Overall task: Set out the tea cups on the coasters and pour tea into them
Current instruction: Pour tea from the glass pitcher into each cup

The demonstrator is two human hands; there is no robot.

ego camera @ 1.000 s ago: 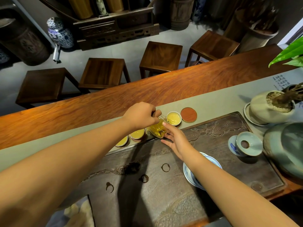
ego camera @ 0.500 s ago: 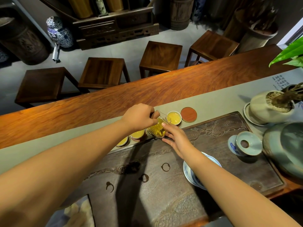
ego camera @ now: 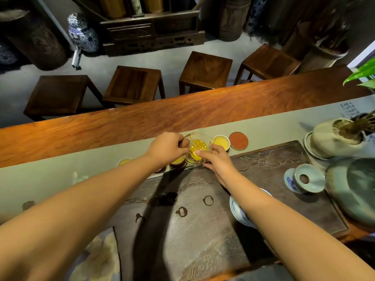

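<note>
Glass pitcher point(ego camera: 196, 149) lifted rightward since earlier, left hand point(ego camera: 166, 148) gripping its handle, right hand point(ego camera: 218, 161) apparently steadying it; overtilt would flood full cup point(ego camera: 221, 142).

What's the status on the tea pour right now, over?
Left hand grips glass pitcher by its handle; right hand steadies its side. Filled cup beside it; red coaster bare. Nothing in the way.

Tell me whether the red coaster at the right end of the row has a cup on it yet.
Empty. The red coaster shows its whole bare face, with no cup on it; the filled cup stands beside it.
</note>
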